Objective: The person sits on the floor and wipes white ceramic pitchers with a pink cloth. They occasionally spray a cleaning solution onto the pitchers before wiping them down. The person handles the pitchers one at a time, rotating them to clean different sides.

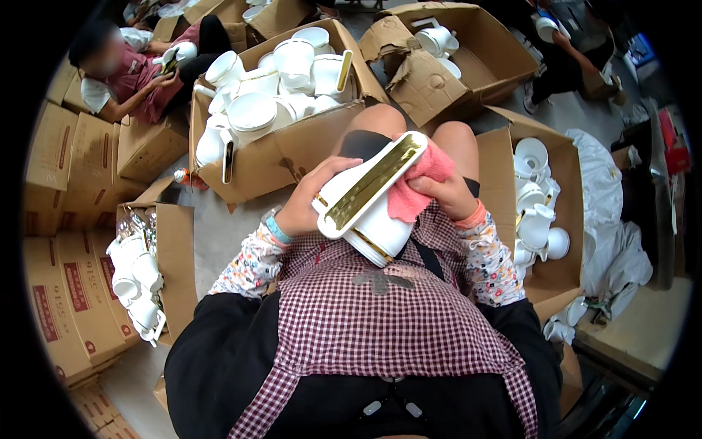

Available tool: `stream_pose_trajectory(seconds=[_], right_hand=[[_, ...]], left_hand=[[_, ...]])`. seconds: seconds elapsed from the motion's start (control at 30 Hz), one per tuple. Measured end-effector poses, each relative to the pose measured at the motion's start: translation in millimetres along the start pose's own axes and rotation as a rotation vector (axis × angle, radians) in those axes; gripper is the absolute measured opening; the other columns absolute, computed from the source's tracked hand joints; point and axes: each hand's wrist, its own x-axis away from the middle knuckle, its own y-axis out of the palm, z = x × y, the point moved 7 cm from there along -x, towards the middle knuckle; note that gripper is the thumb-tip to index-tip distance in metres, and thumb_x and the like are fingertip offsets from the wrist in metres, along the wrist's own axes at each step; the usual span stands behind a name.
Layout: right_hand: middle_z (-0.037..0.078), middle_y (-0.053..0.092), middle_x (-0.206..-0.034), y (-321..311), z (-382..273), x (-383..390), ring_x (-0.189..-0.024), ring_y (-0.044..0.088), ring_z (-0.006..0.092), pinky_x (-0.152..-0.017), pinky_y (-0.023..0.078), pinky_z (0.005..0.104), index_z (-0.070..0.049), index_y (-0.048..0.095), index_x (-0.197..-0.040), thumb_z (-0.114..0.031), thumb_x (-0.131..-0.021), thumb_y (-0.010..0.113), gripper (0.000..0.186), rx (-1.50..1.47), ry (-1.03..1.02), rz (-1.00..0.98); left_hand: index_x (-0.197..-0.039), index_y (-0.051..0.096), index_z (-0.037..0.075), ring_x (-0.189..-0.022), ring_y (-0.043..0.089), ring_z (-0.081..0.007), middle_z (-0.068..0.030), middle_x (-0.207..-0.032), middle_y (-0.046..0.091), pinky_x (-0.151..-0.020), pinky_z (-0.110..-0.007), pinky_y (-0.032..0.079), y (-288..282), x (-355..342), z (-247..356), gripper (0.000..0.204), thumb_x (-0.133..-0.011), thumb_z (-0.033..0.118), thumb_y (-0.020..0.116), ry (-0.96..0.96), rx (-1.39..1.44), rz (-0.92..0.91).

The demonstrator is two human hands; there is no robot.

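Note:
Above my lap I hold a white plastic jug (385, 224), tilted, its wide handle with a shiny gold strip facing up. My left hand (311, 197) is closed round the jug's left side, near the lower end of the handle. A pink cloth (415, 192) is bunched in my right hand (447, 192), which presses it against the jug's right side by the top of the handle. The fingers of my right hand are partly hidden by the cloth and the jug.
Ahead stands an open carton (278, 157) heaped with white jugs. Another open carton (563, 282) of jugs is on my right, a smaller one (175, 256) on my left. Stacked closed boxes (80, 285) line the left side. A co-worker (157, 91) sits at the far left.

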Motion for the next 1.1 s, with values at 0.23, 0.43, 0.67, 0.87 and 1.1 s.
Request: stream_pose_trajectory(seconds=[0.23,0.43,0.67,0.87,1.1], right_hand=[[0.015,0.061,-0.121,3,-23,35,-0.112,0.059,0.0196,-0.097,0.044,0.0312,0.0,0.05,-0.129,0.001,-0.079,0.064,0.052,0.704,-0.217,0.211],[0.015,0.067,-0.108,-11,-20,75,-0.096,0.067,0.0206,-0.084,0.052,0.0288,0.002,0.058,-0.122,0.011,-0.077,0.059,0.045,0.576,-0.342,0.489],[0.012,0.063,-0.1,8,-56,91,-0.087,0.064,0.0224,-0.078,0.051,0.0289,-0.002,0.065,-0.112,0.001,-0.076,0.068,0.036,0.637,-0.472,0.254],[0.01,0.057,-0.081,48,-43,50,-0.072,0.06,0.0253,-0.064,0.047,0.0297,-0.004,0.065,-0.089,-0.013,-0.073,0.071,0.019,0.642,-0.319,0.285],[0.004,0.061,-0.079,37,-19,72,-0.072,0.063,0.0157,-0.063,0.047,0.0268,-0.004,0.062,-0.085,-0.02,-0.072,0.079,0.026,0.596,-0.248,0.311]], left_hand=[[-0.127,0.058,-0.001,-0.097,0.064,-0.0132,-0.011,-0.11,0.068,-0.085,-0.026,0.049,-1,41,-22,0.053,-0.078,0.011,0.073,-0.224,-0.036,0.259],[-0.125,0.058,-0.002,-0.094,0.063,-0.0112,-0.0077,-0.108,0.068,-0.084,-0.025,0.049,-3,57,-33,0.044,-0.083,0.01,0.068,-0.235,-0.095,0.349],[-0.111,0.064,-0.002,-0.09,0.066,-0.0219,-0.0114,-0.101,0.068,-0.078,-0.034,0.053,-11,80,-56,0.023,-0.089,0.004,0.059,-0.209,-0.323,0.367],[-0.101,0.067,-0.002,-0.081,0.067,-0.016,-0.0091,-0.09,0.071,-0.073,-0.029,0.052,20,21,-15,0.024,-0.078,0.0,0.068,-0.033,-0.349,0.254],[-0.091,0.067,0.0,-0.069,0.068,-0.0222,-0.0141,-0.077,0.068,-0.063,-0.03,0.05,22,18,-15,0.019,-0.074,-0.004,0.06,-0.096,-0.366,0.179]])
